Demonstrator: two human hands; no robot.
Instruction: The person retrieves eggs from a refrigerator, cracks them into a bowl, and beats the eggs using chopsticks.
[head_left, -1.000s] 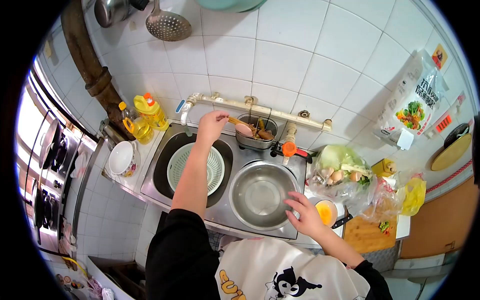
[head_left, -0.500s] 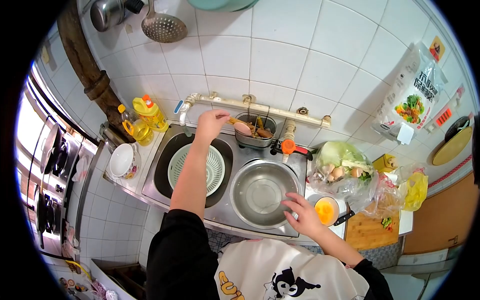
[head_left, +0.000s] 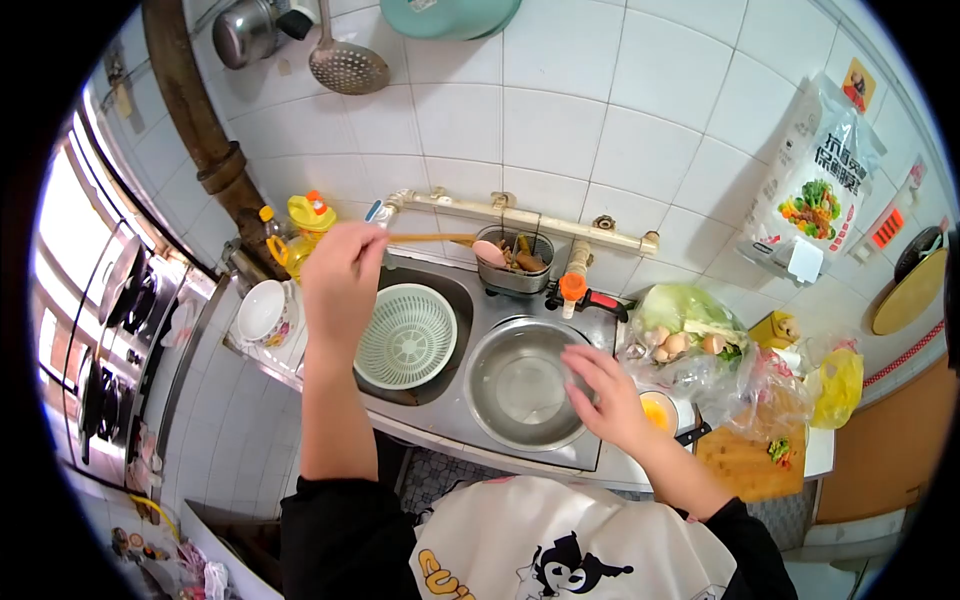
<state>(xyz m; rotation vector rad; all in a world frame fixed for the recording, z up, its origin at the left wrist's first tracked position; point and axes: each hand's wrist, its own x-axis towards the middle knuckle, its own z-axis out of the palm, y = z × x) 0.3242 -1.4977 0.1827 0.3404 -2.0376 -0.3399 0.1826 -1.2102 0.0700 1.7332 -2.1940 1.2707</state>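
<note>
My left hand (head_left: 342,275) is closed round the end of long wooden chopsticks (head_left: 430,238), left of the wire utensil basket (head_left: 515,282). Their far ends point right, to the basket's edge, beside a pinkish spoon-like utensil (head_left: 489,253). Under and right of that hand a pale green colander (head_left: 405,335) sits in the sink (head_left: 462,345). My right hand (head_left: 605,395), fingers spread and holding nothing, is at the right rim of a steel basin (head_left: 500,428). The basin seems to hold clear water.
Right of the basin are a bowl of beaten egg (head_left: 658,412), a knife (head_left: 693,434), bagged vegetables and eggs (head_left: 680,345), and a cutting board (head_left: 740,465) with chopped pieces. Oil bottles (head_left: 300,240) and a white bowl (head_left: 264,312) stand left. A pipe (head_left: 560,226) crosses the wall.
My left hand has moved left and down from beside the basket, and more of the chopsticks shows. My right hand has stayed near the basin rim. The view has shifted slightly.
</note>
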